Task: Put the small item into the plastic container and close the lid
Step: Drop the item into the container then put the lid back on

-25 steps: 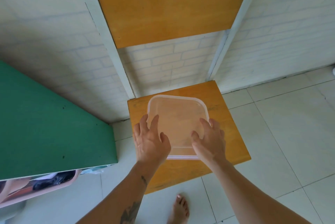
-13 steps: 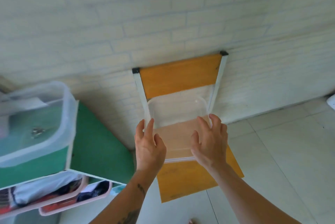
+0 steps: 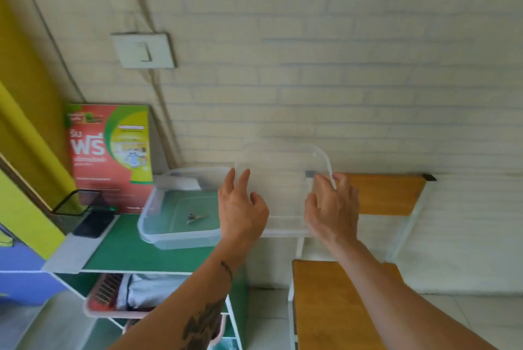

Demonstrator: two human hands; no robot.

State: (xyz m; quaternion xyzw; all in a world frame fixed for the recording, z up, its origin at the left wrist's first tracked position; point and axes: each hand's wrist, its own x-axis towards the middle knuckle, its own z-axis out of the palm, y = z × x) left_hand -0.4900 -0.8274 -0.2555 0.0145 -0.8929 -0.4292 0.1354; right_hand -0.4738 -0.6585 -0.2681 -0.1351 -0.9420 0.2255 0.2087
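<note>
On my far left a black mesh pen holder (image 3: 77,209) stands on the green surface (image 3: 135,250), with a red and green printed carton (image 3: 110,157) behind it against the pale brick wall. Next along that surface sits the clear, square plastic container (image 3: 181,225), open, and the small metallic item (image 3: 195,218) already lies on its floor, so I judge step 1 done. What remains is the closing. My left hand (image 3: 240,208) and my right hand (image 3: 334,208) carry the clear, flat plastic lid (image 3: 283,188) in the air between them, fingers (image 3: 243,179) curled over its 2 side edges and clasping it; it hangs just right of the container, its left edge overlapping the container's far right corner, and is not yet over the opening. Nothing lies on the rim that I can see, so the way looks free; the lid needs squaring to the 4 corners before pressing. To the right stands a yellow wooden chair (image 3: 379,194) with a white metal frame.
</note>
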